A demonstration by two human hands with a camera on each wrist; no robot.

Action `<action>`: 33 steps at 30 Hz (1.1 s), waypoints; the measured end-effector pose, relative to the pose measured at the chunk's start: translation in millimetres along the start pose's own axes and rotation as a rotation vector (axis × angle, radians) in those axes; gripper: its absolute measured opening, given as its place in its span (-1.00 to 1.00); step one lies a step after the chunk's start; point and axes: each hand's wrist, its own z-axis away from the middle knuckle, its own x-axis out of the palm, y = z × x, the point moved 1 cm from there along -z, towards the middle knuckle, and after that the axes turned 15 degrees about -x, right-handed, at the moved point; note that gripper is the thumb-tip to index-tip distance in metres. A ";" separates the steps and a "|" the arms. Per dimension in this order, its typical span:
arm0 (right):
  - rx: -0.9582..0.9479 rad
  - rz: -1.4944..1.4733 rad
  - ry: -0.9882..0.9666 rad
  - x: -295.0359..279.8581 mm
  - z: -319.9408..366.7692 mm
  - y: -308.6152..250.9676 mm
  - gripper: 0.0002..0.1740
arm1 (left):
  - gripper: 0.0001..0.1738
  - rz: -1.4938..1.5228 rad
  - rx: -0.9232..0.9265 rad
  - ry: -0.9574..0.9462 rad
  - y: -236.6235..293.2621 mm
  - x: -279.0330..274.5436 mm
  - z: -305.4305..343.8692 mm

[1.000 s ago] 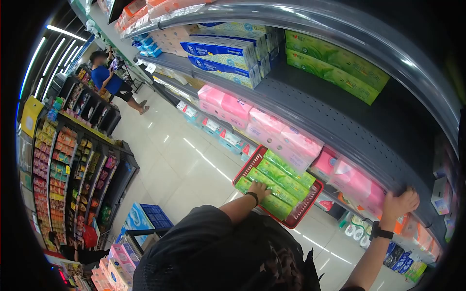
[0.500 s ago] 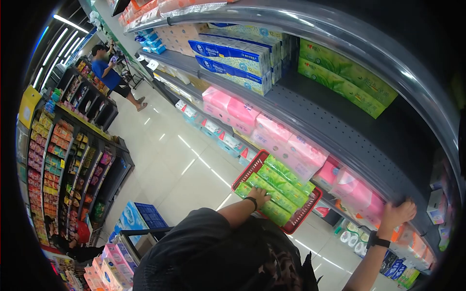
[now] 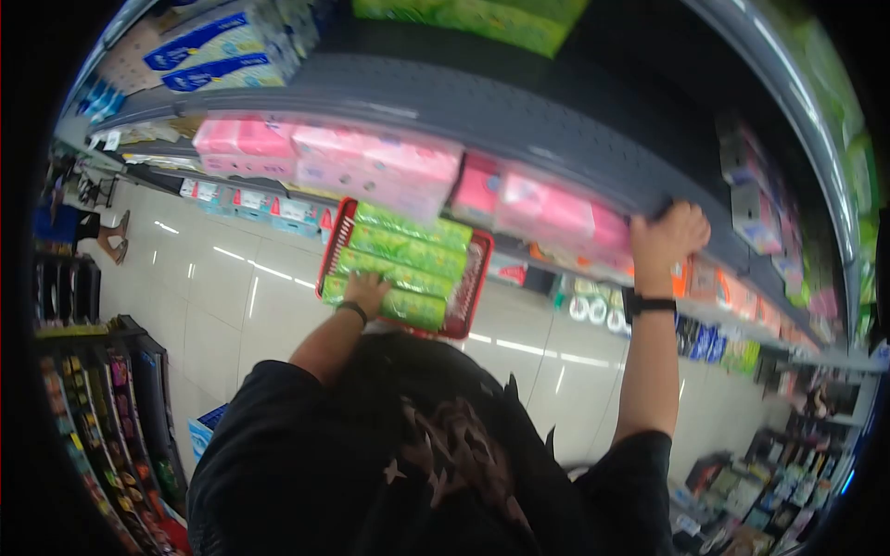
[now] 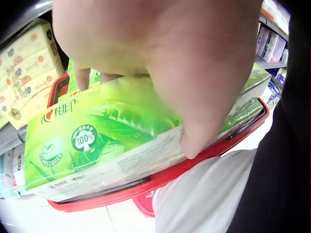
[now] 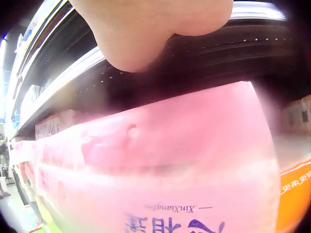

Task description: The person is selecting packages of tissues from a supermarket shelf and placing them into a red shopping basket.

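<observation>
In the head view a red basket (image 3: pixel 483 269) holds several green tissue packs (image 3: pixel 408 250) laid side by side. My left hand (image 3: pixel 368 292) grips the near pack; the left wrist view shows the thumb against the side of that green pack (image 4: pixel 121 121) and fingers over its far edge. My right hand (image 3: pixel 669 239) rests at the shelf edge (image 3: pixel 593 153), above pink tissue packs (image 3: pixel 547 204). In the right wrist view, part of the right hand (image 5: pixel 155 29) is above a pink pack (image 5: pixel 184 131); its fingertips are hidden.
Blue-and-white packs (image 3: pixel 218 56) and green packs (image 3: pixel 482 20) stand on the upper shelf. Orange packs (image 3: pixel 732 296) sit right of the pink ones. A dark snack rack (image 3: pixel 120 398) stands at lower left, and a person's legs (image 3: pixel 107 236) show at far left.
The head view has swung right, so shelf, basket and hands appear further left and higher. The left hand still grips a green pack, and the right hand remains at the shelf edge.
</observation>
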 end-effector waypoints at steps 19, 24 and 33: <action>-0.092 0.149 -0.062 0.5 7.2 11.8 -0.32 | -0.12 0.107 -0.055 0.472 9.1 -5.2 46.7; -0.125 0.130 -0.050 3.3 10.4 13.3 -0.31 | -0.34 0.469 -0.051 0.637 -18.5 30.0 86.0; -0.249 -0.138 0.083 -60.5 15.0 -33.7 -0.21 | -0.43 0.690 -0.441 0.474 -67.2 155.6 136.4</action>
